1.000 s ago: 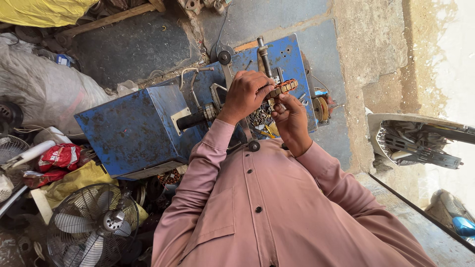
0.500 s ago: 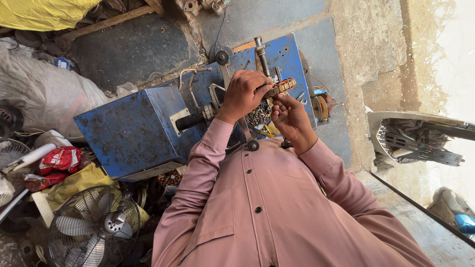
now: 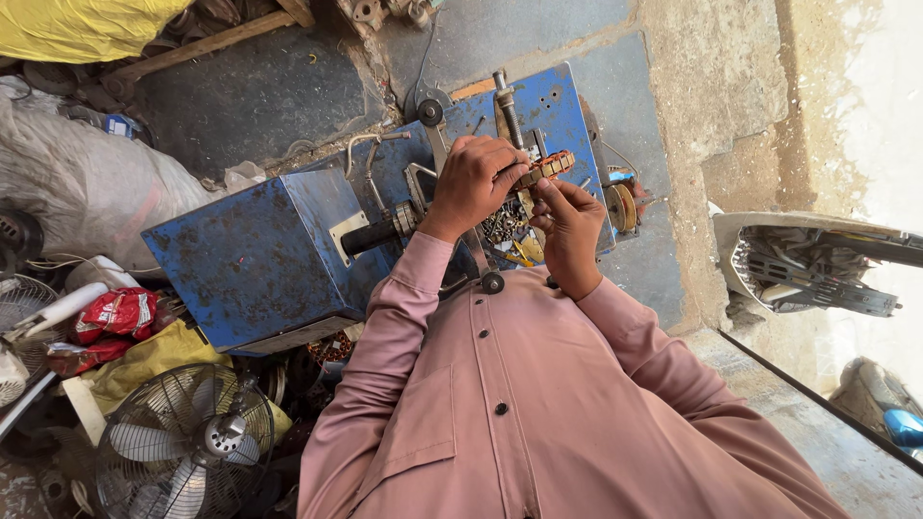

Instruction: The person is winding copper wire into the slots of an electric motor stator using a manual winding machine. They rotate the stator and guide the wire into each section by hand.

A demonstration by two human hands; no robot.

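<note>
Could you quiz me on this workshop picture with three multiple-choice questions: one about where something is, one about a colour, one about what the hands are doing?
1. Where is the table fan?
A. lower left, beside the person's sleeve
B. on top of the machine
C. upper right

2. What colour is the metal machine?
A. green
B. blue
C. white

3. How are the left hand and right hand placed?
A. both resting in the lap
B. one on the fan
C. both on a small copper-wound part at the machine

Answers: 1 A, its wire cage sits at lower left. 2 B, its worn panels are blue. 3 C, both sets of fingers meet on it.
</note>
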